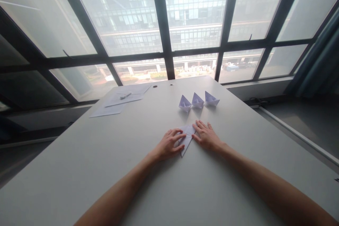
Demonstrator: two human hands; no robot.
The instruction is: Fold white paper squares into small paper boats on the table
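A folded piece of white paper (188, 132), pointed toward me, lies flat on the white table (119, 169) between my hands. My left hand (171, 143) rests over its left side, with the fingers apart and their tips on the paper. At the paper's right edge is my right hand (206, 136), its fingers spread and touching the edge. Both hands partly cover the paper's sides. Beyond them stand three folded paper boats in a row: a left boat (184, 104), a middle boat (197, 101) and a right boat (212, 99).
Several white sheets (111, 109) lie overlapping at the table's far left, with a small white object (125, 95) on top, perhaps a pen. Two round holes sit near the far edge. Large dark-framed windows rise behind the table, and a curtain (315, 49) hangs at right.
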